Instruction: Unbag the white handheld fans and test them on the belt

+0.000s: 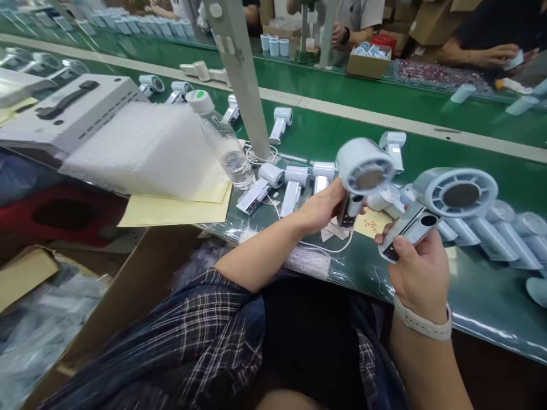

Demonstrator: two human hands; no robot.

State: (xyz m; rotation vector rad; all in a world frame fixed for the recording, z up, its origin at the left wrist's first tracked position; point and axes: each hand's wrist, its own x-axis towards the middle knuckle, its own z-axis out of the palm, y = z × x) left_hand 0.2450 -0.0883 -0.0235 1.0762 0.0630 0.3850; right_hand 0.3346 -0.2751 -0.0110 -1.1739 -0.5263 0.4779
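Note:
My left hand (325,206) is closed around the handle of a pale blue handheld fan (363,165), its round head up and slightly blurred. In my right hand (421,262) is a second handheld fan (457,193), gripped by its silvery handle, with the round grille and dark centre facing me. Both fans are held above the table edge. Between and behind them, more fans (292,191) lie on the green table. A thin white cable (329,249) runs along the table below my left hand. Part of a yellow paper with red writing (371,222) shows between my hands.
Several fans (491,236) lie in a row at right. A metal post (243,80) rises from the table, beside a clear bottle (231,151) and a stack of white foam sheets (149,154). An open carton (106,319) stands at lower left. Other people work across the green line.

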